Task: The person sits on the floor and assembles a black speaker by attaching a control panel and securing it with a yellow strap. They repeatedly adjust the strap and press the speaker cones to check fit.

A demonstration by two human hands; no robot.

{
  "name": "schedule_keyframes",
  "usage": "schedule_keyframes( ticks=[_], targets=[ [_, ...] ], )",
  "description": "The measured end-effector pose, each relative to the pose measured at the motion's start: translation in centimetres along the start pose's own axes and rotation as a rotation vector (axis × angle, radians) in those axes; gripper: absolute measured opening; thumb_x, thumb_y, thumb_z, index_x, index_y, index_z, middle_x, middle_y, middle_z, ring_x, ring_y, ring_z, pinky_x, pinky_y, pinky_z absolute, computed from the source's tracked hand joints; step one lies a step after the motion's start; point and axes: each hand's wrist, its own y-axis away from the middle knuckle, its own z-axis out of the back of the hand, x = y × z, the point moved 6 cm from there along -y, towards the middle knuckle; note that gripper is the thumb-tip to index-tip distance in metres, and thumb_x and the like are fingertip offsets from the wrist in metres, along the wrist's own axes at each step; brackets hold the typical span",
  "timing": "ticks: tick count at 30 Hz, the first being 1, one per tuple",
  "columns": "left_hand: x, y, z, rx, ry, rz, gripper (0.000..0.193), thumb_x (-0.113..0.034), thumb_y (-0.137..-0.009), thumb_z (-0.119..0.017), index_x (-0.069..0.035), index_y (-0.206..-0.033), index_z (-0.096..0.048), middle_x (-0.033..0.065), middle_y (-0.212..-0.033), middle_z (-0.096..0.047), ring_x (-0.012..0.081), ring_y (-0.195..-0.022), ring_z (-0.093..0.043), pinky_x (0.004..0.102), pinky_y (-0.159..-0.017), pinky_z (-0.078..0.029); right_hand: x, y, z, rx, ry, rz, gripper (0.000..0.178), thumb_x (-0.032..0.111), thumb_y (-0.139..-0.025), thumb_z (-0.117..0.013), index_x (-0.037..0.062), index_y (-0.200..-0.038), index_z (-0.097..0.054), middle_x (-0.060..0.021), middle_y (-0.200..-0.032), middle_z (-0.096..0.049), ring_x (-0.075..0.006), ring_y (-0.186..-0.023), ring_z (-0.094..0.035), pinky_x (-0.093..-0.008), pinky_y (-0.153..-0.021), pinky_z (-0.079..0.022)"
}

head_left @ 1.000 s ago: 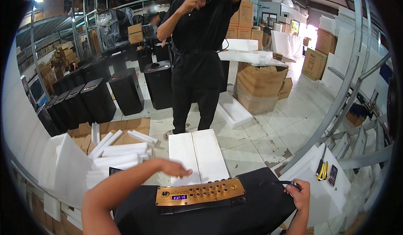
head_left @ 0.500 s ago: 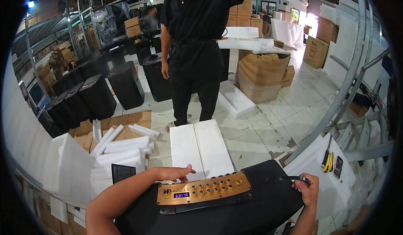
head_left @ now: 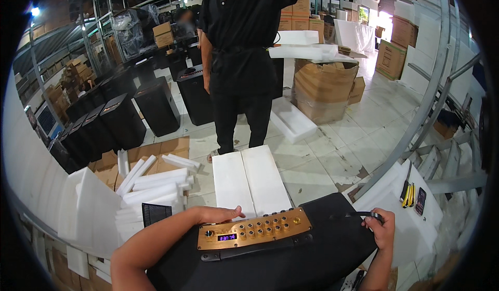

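Observation:
In front of me lies a black speaker cabinet [head_left: 338,239] with a gold control panel [head_left: 254,229] carrying rows of knobs and a lit display. A black strap handle [head_left: 257,248] runs along the panel's near side. My left hand [head_left: 221,214] rests at the panel's far edge, thumb stretched out; its other fingertips are partly hidden behind the panel. At the cabinet's right end, my right hand [head_left: 382,229] is closed round a black cable [head_left: 358,214] that runs to the cabinet's top. White foam boards [head_left: 249,182] lie just beyond the cabinet.
A person in black [head_left: 241,72] stands facing me beyond the foam boards. White foam strips [head_left: 156,182] are piled at left, with black speakers [head_left: 158,106] behind. Yellow cutters [head_left: 408,195] and a phone [head_left: 421,201] lie on foam at right, near a metal rail [head_left: 410,135].
My left hand has flattened along the panel's far edge, its fingers dropping lower behind it. My right hand keeps its grip on the cable. The view has shifted slightly.

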Motion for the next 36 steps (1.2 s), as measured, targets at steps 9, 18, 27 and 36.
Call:
schedule_keyframes(
  ticks=[9, 18, 27, 36],
  targets=[
    [0.1, -0.1, 0.4, 0.007, -0.094, -0.044, 0.096, -0.084, -0.094, -0.018, -0.017, -0.158, -0.041, 0.0204, -0.132, -0.063, 0.028, -0.122, -0.06, 0.0431, -0.105, -0.047, 0.1, -0.2, 0.1, 0.038, 0.019, -0.012, 0.024, 0.014, -0.086, -0.073, -0.0008, -0.07, -0.063, -0.0041, -0.065, -0.064, -0.0092, -0.061, -0.059, -0.0244, -0.06, -0.044],
    [-4.4, 15.1, 0.0, -0.528, -0.285, -0.263, 0.065, -0.043, -0.104, -0.058, -0.007, -0.155, -0.041, 0.0202, -0.135, -0.064, 0.0313, -0.125, -0.062, 0.0414, -0.109, -0.046, 0.3, -0.2, 0.5, 0.049, 0.026, -0.012, 0.026, 0.015, -0.088, -0.074, 0.0006, -0.069, -0.063, -0.0039, -0.065, -0.064, -0.0092, -0.063, -0.061, -0.0235, -0.06, -0.044],
    [-3.9, 27.1, -15.0, -0.832, -0.622, -0.306, 0.063, -0.044, -0.089, -0.077, -0.008, -0.138, -0.061, 0.0146, -0.131, -0.068, 0.0348, -0.118, -0.067, 0.047, -0.101, -0.052, -0.5, -0.2, 0.3, 0.048, -0.002, -0.019, 0.024, 0.013, -0.09, -0.071, 0.0, -0.071, -0.064, -0.0051, -0.066, -0.066, -0.0104, -0.064, -0.063, -0.0244, -0.062, -0.047],
    [-7.5, 21.3, -23.7, -1.311, -0.996, -0.512, 0.068, -0.042, -0.089, -0.077, -0.001, -0.14, -0.058, 0.0159, -0.133, -0.065, 0.0363, -0.124, -0.061, 0.0491, -0.111, -0.044, -0.6, 0.1, 1.4, -0.101, -0.067, 0.076, 0.023, 0.011, -0.092, -0.07, -0.0024, -0.075, -0.063, -0.0056, -0.066, -0.063, -0.0117, -0.063, -0.062, -0.027, -0.063, -0.049]
  ],
)
